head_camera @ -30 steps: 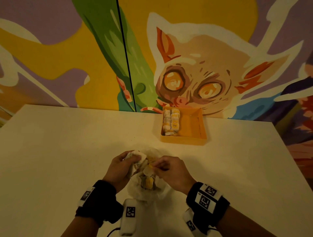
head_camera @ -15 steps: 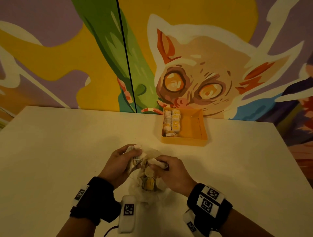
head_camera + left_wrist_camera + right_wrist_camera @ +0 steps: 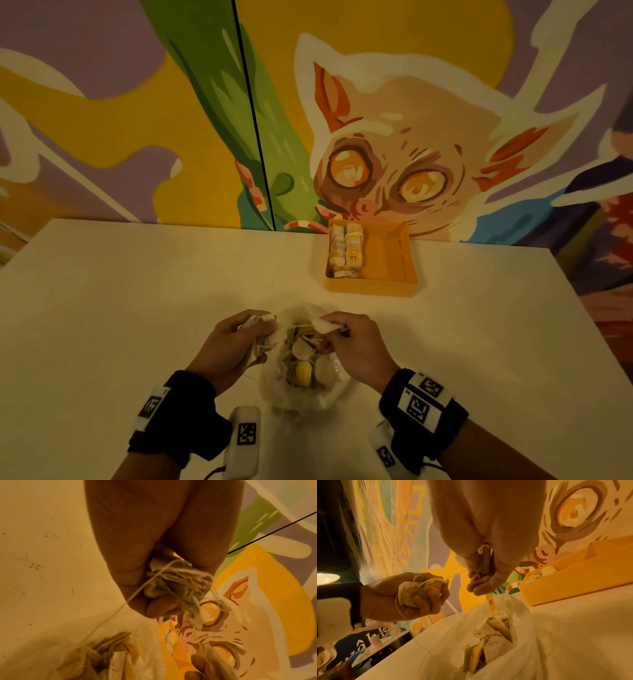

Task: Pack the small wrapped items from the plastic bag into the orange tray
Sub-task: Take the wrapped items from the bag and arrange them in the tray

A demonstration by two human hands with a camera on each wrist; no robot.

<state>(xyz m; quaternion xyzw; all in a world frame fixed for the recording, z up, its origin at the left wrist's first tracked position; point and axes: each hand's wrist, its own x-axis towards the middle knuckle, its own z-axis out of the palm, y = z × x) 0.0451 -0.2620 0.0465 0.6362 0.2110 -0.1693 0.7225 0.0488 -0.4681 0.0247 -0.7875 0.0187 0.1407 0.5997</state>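
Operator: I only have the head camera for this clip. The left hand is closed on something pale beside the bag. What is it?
Observer: The left wrist view shows the left hand gripping a crumpled bundle of pale sachets tangled in string.
Operator: And the right hand?
Observer: In the right wrist view the right hand pinches a thin flat item. Below it a yellow tag hangs on a thread that leads down into the plastic bag.
Operator: Is the bundle free of the bag?
Observer: I can't tell. A loose string trails from the bundle down toward the table, and its end is not clear.
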